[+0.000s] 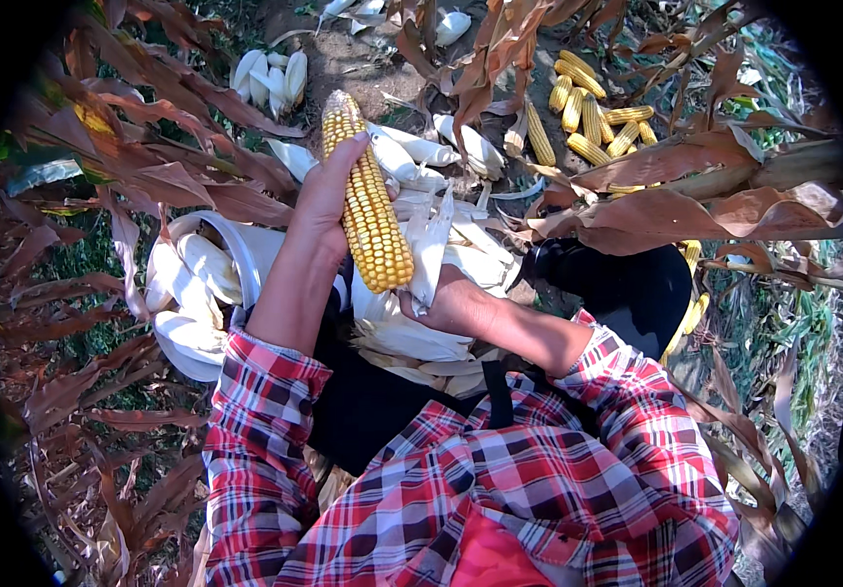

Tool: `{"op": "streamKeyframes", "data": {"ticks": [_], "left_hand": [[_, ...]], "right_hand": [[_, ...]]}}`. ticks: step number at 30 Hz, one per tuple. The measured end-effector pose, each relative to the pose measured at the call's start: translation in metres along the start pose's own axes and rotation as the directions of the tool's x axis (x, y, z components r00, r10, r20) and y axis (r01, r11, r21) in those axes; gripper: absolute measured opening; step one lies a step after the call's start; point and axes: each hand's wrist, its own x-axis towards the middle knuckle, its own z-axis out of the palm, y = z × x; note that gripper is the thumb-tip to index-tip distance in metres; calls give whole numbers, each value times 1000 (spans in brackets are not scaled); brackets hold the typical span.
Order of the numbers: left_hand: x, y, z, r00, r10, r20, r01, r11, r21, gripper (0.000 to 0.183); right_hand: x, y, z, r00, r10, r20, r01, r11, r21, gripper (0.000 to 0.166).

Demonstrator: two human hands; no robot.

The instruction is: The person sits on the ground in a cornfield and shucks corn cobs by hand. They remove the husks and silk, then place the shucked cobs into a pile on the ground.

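My left hand [331, 197] grips a bare yellow ear of corn [371, 213], thumb laid across its kernels. The ear slants from the pale tip at the upper left to its thick butt near my other hand. Pale husk leaves [430, 246] stick up from my right hand [445, 302], whose fingers close around them just below the butt. Whether those leaves still join the ear cannot be made out. Beneath both hands lies a heap of whitish husks [410, 339], between my dark-trousered legs.
A white bucket [251, 257] lies tipped at left with husked ears [194, 279] inside. Bare yellow ears [588, 117] are piled at upper right, and unpeeled ears [274, 81] lie at upper left. Dry corn leaves [715, 213] reach in from the right over my knee.
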Motion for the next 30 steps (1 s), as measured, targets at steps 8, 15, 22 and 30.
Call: {"op": "streamKeyframes", "data": {"ticks": [8,15,22,30], "left_hand": [[5,34,-12,903,369,-222,-371,928,34,36],[9,34,-16,795,561,-231,-550,827,118,37],[13,109,-89,602,654,-458,-742,670,-21,37],[41,80,-88,740,654,-158,-661,661,-356,35]], "right_hand": [[22,4,-3,984,-80,-161,74,996,-44,14],[10,-9,13,984,-30,-174,35,999,27,13],[-70,12,23,783,463,415,-296,865,-406,33],[-6,197,23,906,397,-147,-420,793,-441,57]]}}
